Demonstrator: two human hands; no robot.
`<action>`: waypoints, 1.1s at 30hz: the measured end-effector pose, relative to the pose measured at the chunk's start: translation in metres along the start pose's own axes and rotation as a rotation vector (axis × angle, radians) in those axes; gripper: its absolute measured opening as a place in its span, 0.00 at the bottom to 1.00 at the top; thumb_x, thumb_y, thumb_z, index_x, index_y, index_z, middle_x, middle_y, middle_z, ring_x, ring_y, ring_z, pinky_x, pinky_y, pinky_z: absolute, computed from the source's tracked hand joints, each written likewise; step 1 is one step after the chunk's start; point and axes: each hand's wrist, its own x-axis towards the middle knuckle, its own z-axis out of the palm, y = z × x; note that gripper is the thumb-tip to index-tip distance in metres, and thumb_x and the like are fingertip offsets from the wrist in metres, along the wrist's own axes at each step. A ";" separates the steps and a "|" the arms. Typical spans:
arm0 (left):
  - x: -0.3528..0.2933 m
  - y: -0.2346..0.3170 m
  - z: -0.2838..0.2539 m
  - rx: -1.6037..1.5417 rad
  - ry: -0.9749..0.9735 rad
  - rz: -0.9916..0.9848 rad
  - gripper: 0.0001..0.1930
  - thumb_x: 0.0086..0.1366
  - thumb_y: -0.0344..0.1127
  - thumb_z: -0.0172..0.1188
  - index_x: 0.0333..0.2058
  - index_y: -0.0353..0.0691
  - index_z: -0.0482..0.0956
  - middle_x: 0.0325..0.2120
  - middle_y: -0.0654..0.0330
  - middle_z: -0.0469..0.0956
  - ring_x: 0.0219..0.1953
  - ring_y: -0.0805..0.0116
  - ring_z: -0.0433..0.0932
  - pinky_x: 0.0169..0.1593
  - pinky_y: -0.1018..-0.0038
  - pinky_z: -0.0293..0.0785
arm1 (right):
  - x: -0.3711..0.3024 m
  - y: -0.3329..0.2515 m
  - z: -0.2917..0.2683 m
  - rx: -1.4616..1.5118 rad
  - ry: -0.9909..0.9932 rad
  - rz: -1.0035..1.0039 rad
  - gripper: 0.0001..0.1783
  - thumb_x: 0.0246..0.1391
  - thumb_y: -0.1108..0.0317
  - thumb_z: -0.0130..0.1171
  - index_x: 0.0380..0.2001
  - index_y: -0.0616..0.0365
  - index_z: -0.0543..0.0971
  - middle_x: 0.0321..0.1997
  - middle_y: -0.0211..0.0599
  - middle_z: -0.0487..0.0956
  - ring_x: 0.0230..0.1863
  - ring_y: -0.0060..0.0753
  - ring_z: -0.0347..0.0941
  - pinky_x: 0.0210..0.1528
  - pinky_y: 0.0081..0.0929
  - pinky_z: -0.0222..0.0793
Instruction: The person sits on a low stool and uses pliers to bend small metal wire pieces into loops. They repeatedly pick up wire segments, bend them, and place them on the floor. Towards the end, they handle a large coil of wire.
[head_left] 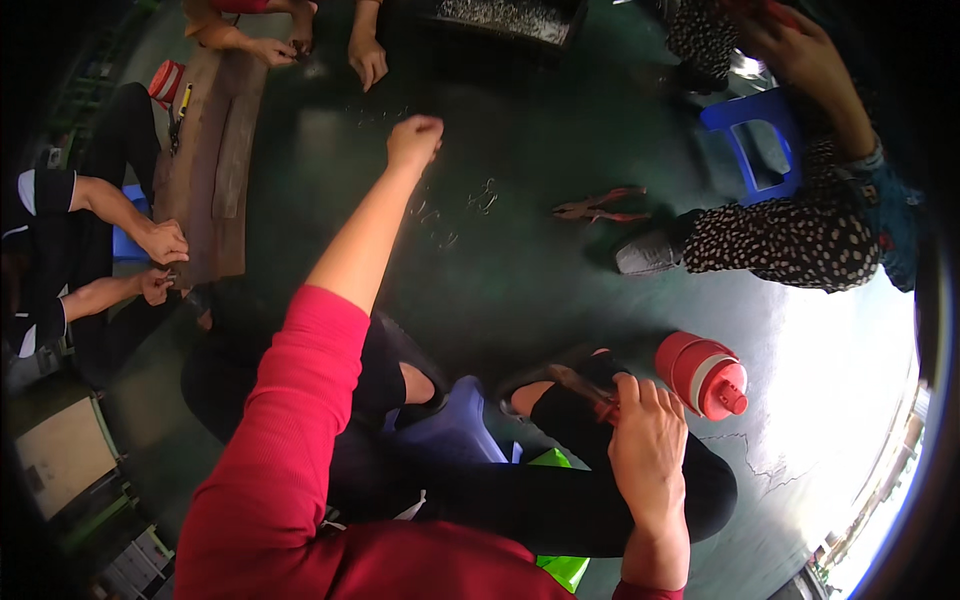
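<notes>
My left hand (414,143) reaches far out over the dark green floor (540,290), its fingers closed together. Whatever is in those fingers, if anything, is too small to make out. Below and to the right of it, small thin bent metal pieces (486,197) lie scattered. Over my right knee, my right hand (648,445) is wrapped round the red handles of a pair of pliers (578,384). The dark jaws point up and left, while the fingers hide most of the handles.
Another pair of red-handled pliers (600,206) lies by a co-worker's shoe (648,253). A red jug (700,373) stands right of my knee. Co-workers' hands (165,242) work beside a wooden bench (215,180) at left. A blue stool (755,140) stands far right; a dark tray (515,18) sits at the far edge.
</notes>
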 end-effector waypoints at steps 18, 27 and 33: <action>-0.044 -0.124 0.015 0.673 -0.131 0.207 0.05 0.58 0.35 0.63 0.33 0.44 0.80 0.35 0.61 0.78 0.38 0.62 0.75 0.39 0.66 0.72 | 0.019 -0.006 0.005 -0.007 -0.066 0.046 0.20 0.42 0.83 0.54 0.43 0.61 0.74 0.35 0.46 0.76 0.41 0.50 0.73 0.45 0.42 0.67; -0.139 0.044 0.007 -0.715 -0.704 -0.107 0.09 0.66 0.34 0.59 0.41 0.38 0.77 0.34 0.63 0.78 0.32 0.80 0.72 0.35 0.83 0.69 | 0.012 -0.006 -0.004 0.422 0.052 0.031 0.20 0.42 0.82 0.59 0.42 0.61 0.74 0.38 0.45 0.78 0.42 0.53 0.75 0.44 0.39 0.71; -0.222 0.100 -0.007 -0.750 -0.577 0.084 0.08 0.66 0.33 0.58 0.41 0.37 0.77 0.35 0.60 0.79 0.34 0.76 0.76 0.37 0.80 0.72 | 0.006 -0.016 -0.004 0.969 -0.098 0.018 0.15 0.53 0.74 0.61 0.44 0.63 0.76 0.35 0.40 0.81 0.37 0.36 0.78 0.42 0.31 0.70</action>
